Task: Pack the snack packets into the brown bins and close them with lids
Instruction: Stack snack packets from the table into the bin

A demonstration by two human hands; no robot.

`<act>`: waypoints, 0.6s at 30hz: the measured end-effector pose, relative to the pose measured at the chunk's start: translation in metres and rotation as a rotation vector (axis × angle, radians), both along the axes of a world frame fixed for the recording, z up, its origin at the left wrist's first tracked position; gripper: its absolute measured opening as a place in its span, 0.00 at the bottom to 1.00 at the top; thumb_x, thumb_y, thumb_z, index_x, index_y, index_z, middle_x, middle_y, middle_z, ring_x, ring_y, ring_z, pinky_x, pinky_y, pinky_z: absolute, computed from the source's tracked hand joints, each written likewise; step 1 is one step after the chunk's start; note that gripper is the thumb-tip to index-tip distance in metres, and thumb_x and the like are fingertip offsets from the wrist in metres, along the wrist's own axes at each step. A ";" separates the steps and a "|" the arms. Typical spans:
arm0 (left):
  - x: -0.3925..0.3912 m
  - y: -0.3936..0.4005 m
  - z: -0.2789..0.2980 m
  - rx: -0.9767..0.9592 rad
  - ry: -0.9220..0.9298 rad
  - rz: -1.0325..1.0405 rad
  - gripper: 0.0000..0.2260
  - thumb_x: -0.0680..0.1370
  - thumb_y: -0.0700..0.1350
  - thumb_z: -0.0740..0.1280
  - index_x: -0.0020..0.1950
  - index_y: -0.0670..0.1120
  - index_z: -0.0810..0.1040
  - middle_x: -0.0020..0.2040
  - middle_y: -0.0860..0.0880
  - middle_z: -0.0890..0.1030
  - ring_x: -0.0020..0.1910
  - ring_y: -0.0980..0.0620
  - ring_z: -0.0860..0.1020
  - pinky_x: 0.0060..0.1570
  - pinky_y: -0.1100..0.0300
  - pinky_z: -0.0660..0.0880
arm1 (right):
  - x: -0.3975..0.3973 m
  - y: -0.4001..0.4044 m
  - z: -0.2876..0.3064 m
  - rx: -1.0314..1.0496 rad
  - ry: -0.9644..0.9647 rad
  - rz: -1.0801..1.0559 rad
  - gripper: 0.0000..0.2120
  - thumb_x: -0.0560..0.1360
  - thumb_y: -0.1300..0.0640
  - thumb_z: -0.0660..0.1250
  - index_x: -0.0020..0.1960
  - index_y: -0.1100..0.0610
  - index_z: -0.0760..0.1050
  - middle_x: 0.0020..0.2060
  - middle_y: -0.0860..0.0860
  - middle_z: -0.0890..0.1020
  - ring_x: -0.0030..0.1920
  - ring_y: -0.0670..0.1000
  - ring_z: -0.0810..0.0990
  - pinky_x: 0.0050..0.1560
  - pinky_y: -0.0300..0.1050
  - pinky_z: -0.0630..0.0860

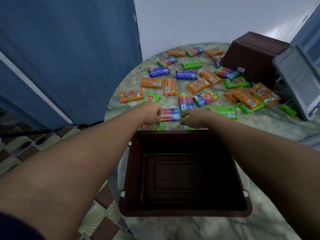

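An empty brown bin [183, 212] stands open at the near edge of the round table. Just beyond its far rim, my left hand [152, 112] grips the left end of a red and blue snack packet [170, 115]. My right hand [192, 118] is at the packet's right end, fingers curled over a green packet [184, 117] beneath it. Several orange, green, blue and rainbow packets [170, 86] lie scattered across the table. A second brown bin [251, 54] lies upturned at the far right.
A grey lid [299, 82] leans tilted at the right edge beside the upturned bin. The marbled table [259, 123] is round. Blue curtains hang on the left, with tiled floor below. A white wall is behind.
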State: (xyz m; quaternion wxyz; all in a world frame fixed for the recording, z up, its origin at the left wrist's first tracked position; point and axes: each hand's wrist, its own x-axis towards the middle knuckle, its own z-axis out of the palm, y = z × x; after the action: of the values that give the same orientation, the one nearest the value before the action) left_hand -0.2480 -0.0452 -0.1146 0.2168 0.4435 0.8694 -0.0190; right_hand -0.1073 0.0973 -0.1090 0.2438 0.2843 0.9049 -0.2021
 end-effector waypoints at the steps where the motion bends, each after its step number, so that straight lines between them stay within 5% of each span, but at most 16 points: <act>1: -0.003 0.001 -0.004 -0.051 -0.001 -0.020 0.19 0.75 0.50 0.76 0.63 0.48 0.78 0.56 0.48 0.80 0.51 0.49 0.78 0.45 0.55 0.74 | -0.004 0.000 -0.003 0.018 -0.034 -0.010 0.27 0.83 0.42 0.62 0.79 0.51 0.64 0.77 0.57 0.68 0.74 0.60 0.69 0.69 0.51 0.67; 6: -0.014 0.003 -0.023 -0.259 0.038 -0.113 0.26 0.75 0.47 0.76 0.71 0.48 0.73 0.65 0.44 0.77 0.61 0.43 0.76 0.54 0.52 0.75 | -0.022 0.008 -0.036 0.093 -0.172 -0.107 0.42 0.80 0.35 0.63 0.84 0.56 0.51 0.81 0.59 0.61 0.78 0.64 0.64 0.75 0.59 0.64; 12: -0.015 0.002 -0.042 -0.238 0.113 -0.233 0.23 0.77 0.39 0.68 0.71 0.45 0.69 0.65 0.41 0.75 0.60 0.41 0.78 0.48 0.51 0.75 | -0.031 0.007 -0.057 0.083 -0.180 -0.189 0.47 0.77 0.34 0.66 0.83 0.47 0.42 0.79 0.62 0.63 0.75 0.65 0.67 0.70 0.59 0.68; 15: -0.016 0.002 -0.044 -0.216 0.142 -0.246 0.23 0.77 0.41 0.69 0.72 0.44 0.69 0.65 0.40 0.74 0.59 0.41 0.78 0.47 0.51 0.76 | -0.034 0.005 -0.068 0.093 -0.164 -0.231 0.50 0.74 0.35 0.70 0.82 0.46 0.41 0.75 0.66 0.67 0.69 0.66 0.73 0.60 0.58 0.74; 18: -0.017 0.002 -0.043 -0.222 0.116 -0.178 0.29 0.77 0.47 0.72 0.75 0.45 0.66 0.70 0.39 0.69 0.62 0.41 0.77 0.50 0.51 0.75 | -0.036 0.004 -0.066 0.068 -0.165 -0.328 0.56 0.76 0.44 0.72 0.81 0.49 0.30 0.77 0.69 0.60 0.72 0.66 0.70 0.63 0.59 0.73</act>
State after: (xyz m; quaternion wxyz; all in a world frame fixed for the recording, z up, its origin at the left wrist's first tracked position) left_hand -0.2652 -0.0429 -0.1579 0.2115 0.4901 0.8304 -0.1597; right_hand -0.1436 0.1009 -0.1748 0.2714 0.4516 0.8297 -0.1844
